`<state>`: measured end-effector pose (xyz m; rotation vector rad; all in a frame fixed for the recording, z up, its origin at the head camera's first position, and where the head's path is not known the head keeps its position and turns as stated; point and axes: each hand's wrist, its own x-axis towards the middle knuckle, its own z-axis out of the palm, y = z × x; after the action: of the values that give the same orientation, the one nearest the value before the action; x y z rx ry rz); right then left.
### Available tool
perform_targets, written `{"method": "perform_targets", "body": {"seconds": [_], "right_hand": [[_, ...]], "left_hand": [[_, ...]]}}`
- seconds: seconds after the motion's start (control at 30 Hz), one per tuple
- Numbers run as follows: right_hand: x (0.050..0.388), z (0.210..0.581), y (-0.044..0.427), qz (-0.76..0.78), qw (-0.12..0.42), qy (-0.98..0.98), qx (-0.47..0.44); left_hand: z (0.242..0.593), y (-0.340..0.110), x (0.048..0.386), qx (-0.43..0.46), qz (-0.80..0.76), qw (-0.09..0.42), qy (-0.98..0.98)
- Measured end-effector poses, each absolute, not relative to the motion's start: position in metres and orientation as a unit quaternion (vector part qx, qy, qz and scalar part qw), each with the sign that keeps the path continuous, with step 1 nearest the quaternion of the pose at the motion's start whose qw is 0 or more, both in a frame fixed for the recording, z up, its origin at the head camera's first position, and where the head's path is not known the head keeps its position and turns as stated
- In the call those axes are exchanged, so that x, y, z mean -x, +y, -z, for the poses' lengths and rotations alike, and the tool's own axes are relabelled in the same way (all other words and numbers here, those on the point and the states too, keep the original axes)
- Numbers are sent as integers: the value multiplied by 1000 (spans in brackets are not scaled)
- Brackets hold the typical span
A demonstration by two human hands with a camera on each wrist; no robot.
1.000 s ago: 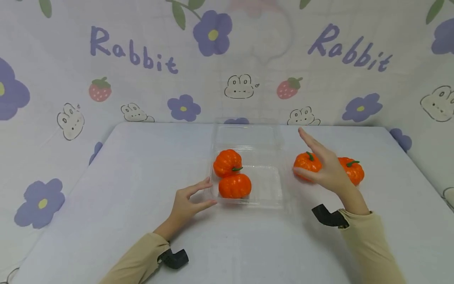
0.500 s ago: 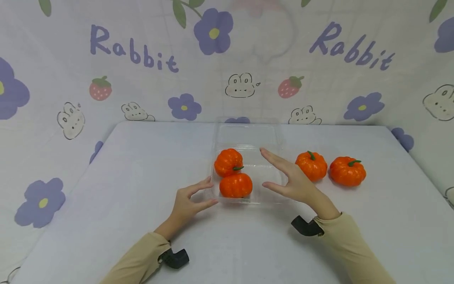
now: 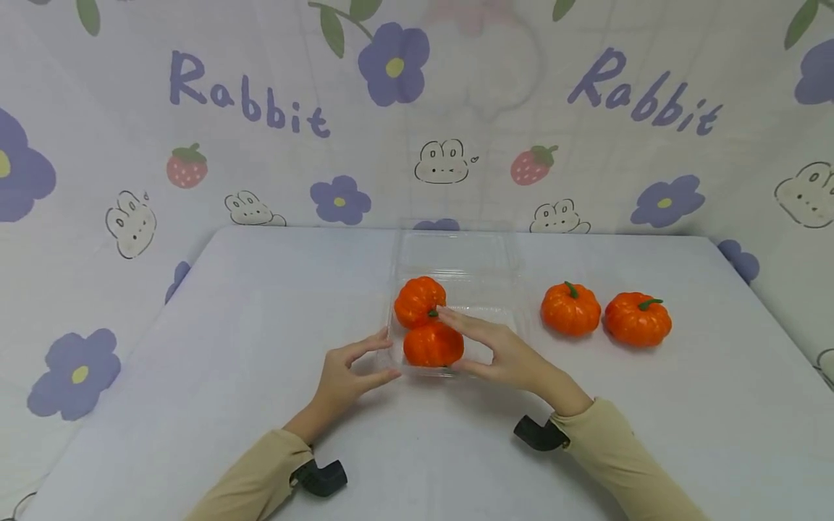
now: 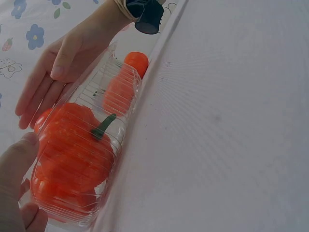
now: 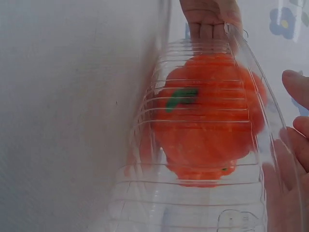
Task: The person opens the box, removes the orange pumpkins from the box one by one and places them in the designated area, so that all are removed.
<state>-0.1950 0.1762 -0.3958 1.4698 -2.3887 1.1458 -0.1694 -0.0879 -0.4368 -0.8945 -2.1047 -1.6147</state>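
A clear plastic box (image 3: pixel 491 315) holds two orange pumpkins on its left side, a rear one (image 3: pixel 418 301) with its green stem towards the right and a front one (image 3: pixel 431 346). My left hand (image 3: pixel 340 375) rests its spread fingers and thumb against the box's left edge; the left wrist view shows it (image 4: pixel 14 176) beside the clear wall. My right hand (image 3: pixel 511 356) reaches over the box from the right, fingers and thumb apart, fingertips beside the front pumpkin. Whether they touch it, I cannot tell. In the right wrist view that hand (image 5: pixel 288 169) appears behind the clear wall.
The box's clear lid (image 3: pixel 456 250) lies back, opened away from me. Two more orange pumpkins, one nearer (image 3: pixel 570 311) and one farther right (image 3: pixel 637 321), sit on the white table (image 3: pixel 417 456). A printed cloth (image 3: pixel 260 166) hangs behind the table.
My right hand has moved left, from over the pumpkins on the right across the box to the front pumpkin inside. The left hand has stayed in place.
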Motion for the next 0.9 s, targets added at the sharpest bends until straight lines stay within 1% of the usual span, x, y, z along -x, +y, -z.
{"method": "perform_targets", "body": {"seconds": [0.3,0.57,0.9], "right_hand": [[200,401,164,-406,20,-762,-503],[203,400,159,-373,-16,-786,-494],[208,401,164,-316,-5,-825,-469]], "left_hand": [[436,-89,171,323,557,186,-742],[436,-88,169,323,558,190,-741],[437,-87,169,321,565,183,-738]]}}
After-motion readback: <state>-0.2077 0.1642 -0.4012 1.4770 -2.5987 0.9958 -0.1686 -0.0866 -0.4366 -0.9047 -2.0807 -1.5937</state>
